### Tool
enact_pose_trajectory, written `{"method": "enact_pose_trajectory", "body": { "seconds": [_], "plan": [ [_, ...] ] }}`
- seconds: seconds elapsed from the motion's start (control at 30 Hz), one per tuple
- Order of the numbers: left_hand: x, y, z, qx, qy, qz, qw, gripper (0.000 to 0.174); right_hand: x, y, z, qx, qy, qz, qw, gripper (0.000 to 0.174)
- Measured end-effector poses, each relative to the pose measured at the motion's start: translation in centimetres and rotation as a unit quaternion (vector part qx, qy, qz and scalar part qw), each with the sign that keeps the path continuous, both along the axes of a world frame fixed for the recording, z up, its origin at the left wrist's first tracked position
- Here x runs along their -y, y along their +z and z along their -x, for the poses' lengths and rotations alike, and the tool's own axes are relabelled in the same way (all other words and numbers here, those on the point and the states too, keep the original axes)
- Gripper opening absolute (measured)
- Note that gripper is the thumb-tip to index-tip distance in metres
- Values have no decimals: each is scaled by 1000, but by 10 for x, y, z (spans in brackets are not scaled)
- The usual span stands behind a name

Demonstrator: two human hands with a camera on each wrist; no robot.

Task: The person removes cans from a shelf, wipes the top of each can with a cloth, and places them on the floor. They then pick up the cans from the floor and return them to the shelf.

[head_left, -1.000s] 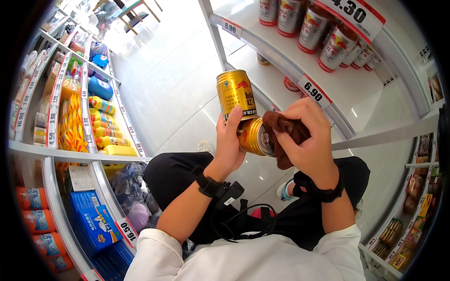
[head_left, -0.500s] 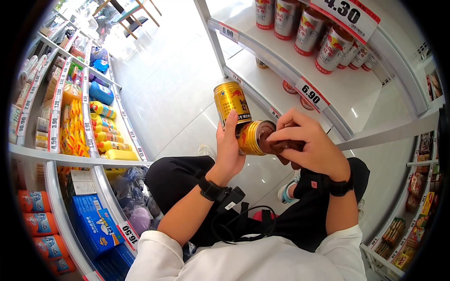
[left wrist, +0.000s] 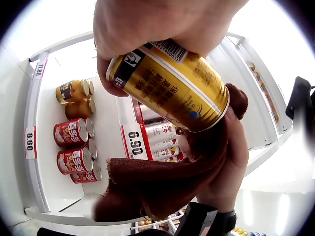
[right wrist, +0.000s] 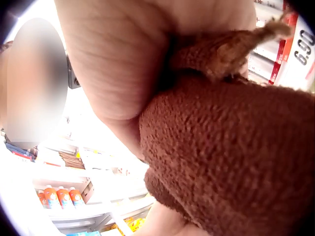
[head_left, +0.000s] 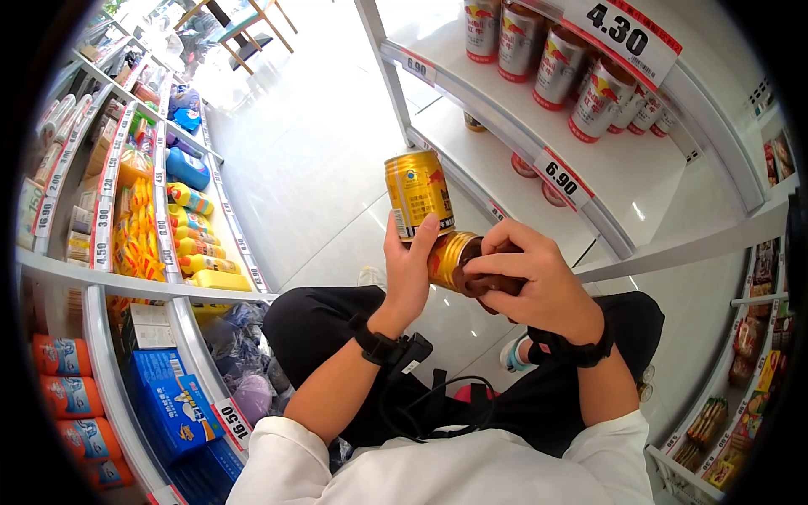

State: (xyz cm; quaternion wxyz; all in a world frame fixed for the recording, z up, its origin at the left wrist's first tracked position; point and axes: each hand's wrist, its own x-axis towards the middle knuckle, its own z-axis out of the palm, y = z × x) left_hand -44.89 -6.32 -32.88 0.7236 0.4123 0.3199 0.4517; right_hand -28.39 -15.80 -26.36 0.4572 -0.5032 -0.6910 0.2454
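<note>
Two gold Red Bull cans are together in my left hand (head_left: 408, 278), its thumb lying across them. The upper gold can (head_left: 414, 187) stands nearly upright; the lower gold can (head_left: 448, 259) is tipped sideways, with its end toward my right hand (head_left: 551, 282). That hand grips a brown cloth (head_left: 497, 290) and presses it over the lower can's end, which the cloth hides. In the left wrist view, a gold can (left wrist: 172, 91) sits under my fingers and the cloth (left wrist: 162, 187) hangs in folds beside it. Bunched cloth (right wrist: 231, 147) fills most of the right wrist view.
White shelving at the right holds silver-and-red cans (head_left: 560, 63), with a price tag (head_left: 560, 178) on its edge. Red cans (left wrist: 74, 160) stand on a lower level. Left shelves carry yellow bottles (head_left: 198, 244), blue boxes (head_left: 172, 400) and orange bottles (head_left: 63, 396).
My right hand has worked the cloth over the lower can's end, which showed bare metal earlier and is now covered. The cans sit slightly lower in view, still in my left hand.
</note>
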Motion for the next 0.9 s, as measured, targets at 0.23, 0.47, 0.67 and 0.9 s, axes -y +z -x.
{"method": "enact_pose_trajectory", "body": {
  "seconds": [0.23, 0.47, 0.67, 0.9],
  "plan": [
    [-3, 3, 2, -2, 20, -55, 998, 42, -4, -8, 10, -19, -109, -41, 993, 25],
    [2, 8, -2, -12, 42, -102, 994, 41, -9, -13, 4, -93, -160, 33, 982, 20],
    [-1, 5, -2, -19, 67, -76, 995, 37, -5, -9, 6, -146, -68, 71, 984, 20],
    [-3, 6, 1, 2, 31, 4, 1000, 39, -2, 1, -5, 30, -4, 17, 999, 30]
  ]
}}
